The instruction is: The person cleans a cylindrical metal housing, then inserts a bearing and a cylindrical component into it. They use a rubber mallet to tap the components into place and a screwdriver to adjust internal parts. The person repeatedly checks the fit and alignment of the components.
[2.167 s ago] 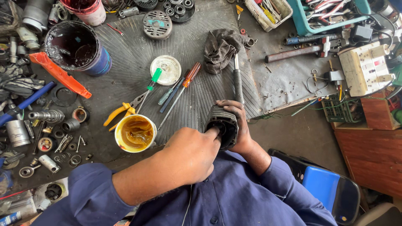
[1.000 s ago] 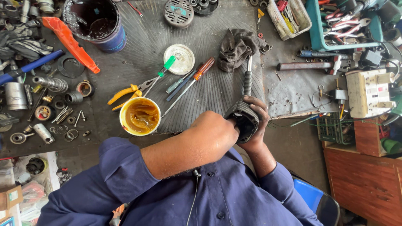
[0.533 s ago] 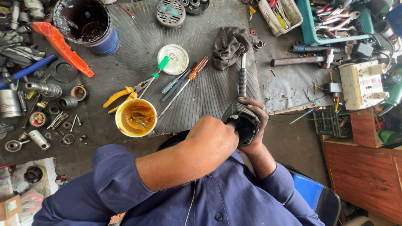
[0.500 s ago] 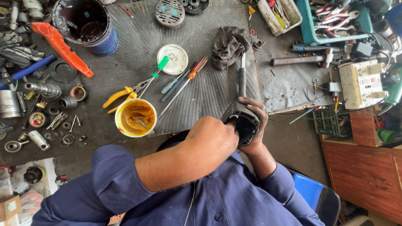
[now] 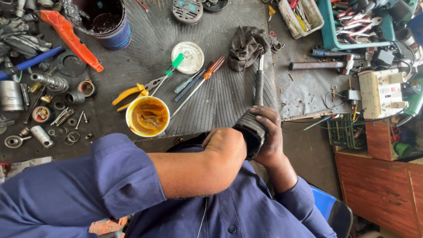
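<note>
My right hand (image 5: pixel 269 134) wraps around a black ribbed cylindrical part (image 5: pixel 250 128) at the near edge of the worktable. A dark shaft (image 5: pixel 258 86) runs from that part away over the ribbed mat. My left hand (image 5: pixel 227 143) is closed and pressed against the near, open end of the part, fingers hidden. An open tub of amber grease (image 5: pixel 148 116) stands just left of my left forearm.
Yellow-handled pliers (image 5: pixel 130 94), several screwdrivers (image 5: pixel 200 81), a round tin lid (image 5: pixel 188 57) and a dark rag (image 5: pixel 249 46) lie on the ribbed black mat (image 5: pixel 220 101). A dark bucket (image 5: pixel 99 20) and orange funnel (image 5: pixel 70 39) stand far left among metal parts. Tool trays and a switch box (image 5: pixel 381 92) stand right.
Both hands stay on the black part at the table edge. The view has shifted slightly, so the hands sit a little lower and more central.
</note>
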Demonstrator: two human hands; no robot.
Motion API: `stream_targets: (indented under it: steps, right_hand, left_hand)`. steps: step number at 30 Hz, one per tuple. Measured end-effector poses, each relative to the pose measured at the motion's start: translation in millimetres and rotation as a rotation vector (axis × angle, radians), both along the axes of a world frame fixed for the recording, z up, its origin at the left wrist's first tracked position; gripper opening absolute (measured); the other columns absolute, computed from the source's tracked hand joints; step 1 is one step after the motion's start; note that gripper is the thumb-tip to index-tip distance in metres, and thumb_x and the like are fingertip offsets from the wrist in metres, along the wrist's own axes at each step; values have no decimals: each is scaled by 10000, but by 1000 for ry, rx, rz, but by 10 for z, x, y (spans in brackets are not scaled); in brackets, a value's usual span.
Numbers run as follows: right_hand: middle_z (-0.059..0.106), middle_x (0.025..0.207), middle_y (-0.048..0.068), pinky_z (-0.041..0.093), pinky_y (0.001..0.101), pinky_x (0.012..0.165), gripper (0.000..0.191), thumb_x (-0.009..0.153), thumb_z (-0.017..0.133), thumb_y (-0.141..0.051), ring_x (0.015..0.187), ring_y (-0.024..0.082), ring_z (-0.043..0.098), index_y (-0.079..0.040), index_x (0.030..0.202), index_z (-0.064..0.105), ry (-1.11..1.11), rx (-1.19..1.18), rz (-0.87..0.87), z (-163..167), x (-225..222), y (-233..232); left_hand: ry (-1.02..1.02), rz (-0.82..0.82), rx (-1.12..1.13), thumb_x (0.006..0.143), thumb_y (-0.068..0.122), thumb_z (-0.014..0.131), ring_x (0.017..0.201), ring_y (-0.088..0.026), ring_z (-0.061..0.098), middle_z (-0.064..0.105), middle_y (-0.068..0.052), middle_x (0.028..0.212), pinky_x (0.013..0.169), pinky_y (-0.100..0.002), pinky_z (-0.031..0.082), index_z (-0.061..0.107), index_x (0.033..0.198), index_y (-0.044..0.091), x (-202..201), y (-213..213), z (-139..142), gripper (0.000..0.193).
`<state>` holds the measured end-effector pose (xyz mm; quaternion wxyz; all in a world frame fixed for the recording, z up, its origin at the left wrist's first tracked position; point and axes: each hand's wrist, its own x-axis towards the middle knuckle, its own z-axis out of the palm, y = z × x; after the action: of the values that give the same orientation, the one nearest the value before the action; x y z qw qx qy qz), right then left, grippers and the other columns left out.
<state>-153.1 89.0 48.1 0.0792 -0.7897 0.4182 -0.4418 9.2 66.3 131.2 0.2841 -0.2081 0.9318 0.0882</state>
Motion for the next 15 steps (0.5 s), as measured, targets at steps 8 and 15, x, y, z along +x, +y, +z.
stream_targets:
  steps: [8, 15]
  right_hand:
    - [561, 1323, 179, 499, 502, 1110, 683, 833, 844, -212, 1254, 351, 585, -104, 1334, 393, -84, -94, -119, -154, 38, 82]
    - [550, 1325, 188, 509, 493, 1112, 623, 875, 807, -181, 1264, 342, 585, -108, 1328, 386, -155, -114, -151, -353, 32, 135]
  left_hand:
    - [32, 89, 90, 761, 226, 823, 829, -158, 752, 774, 5, 928, 562, -338, 590, 806, 1045, 121, -139, 20, 47, 303]
    - [90, 93, 124, 738, 223, 827, 859, -179, 728, 759, -21, 937, 648, -304, 573, 795, 1031, 136, -80, -63, 219, 308]
